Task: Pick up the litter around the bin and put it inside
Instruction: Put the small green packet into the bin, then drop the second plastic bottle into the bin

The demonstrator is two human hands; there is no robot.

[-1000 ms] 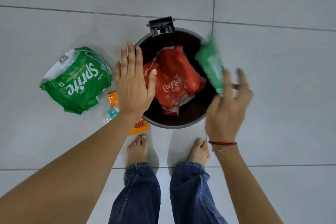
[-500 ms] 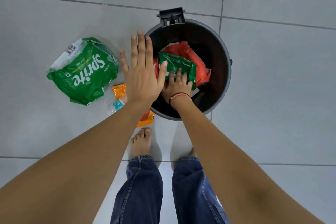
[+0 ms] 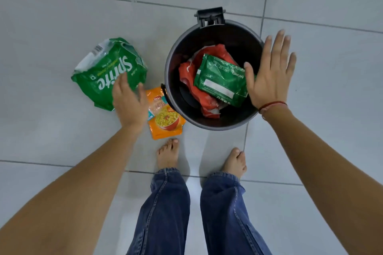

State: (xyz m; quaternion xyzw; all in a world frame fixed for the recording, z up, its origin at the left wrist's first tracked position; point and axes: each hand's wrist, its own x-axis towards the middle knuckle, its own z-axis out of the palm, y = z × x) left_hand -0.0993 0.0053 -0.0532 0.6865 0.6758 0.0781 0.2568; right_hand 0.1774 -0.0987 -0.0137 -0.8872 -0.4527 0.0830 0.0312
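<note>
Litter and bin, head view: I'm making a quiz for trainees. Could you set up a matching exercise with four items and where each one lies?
Items:
1. Green Sprite plastic wrapper
2. Orange noodle packet
3. Red Coca-Cola plastic wrapper
4. Green foil pouch

Places:
A. In the round black bin, on top
B. On the floor, touching the bin's outer wall
C. In the bin, underneath
D. On the floor, farthest left

Pairs: 1-D, 2-B, 3-C, 4-A

Bin (image 3: 172, 80) mouth open; floor (image 3: 51, 130) left of wrappers clear.
</note>
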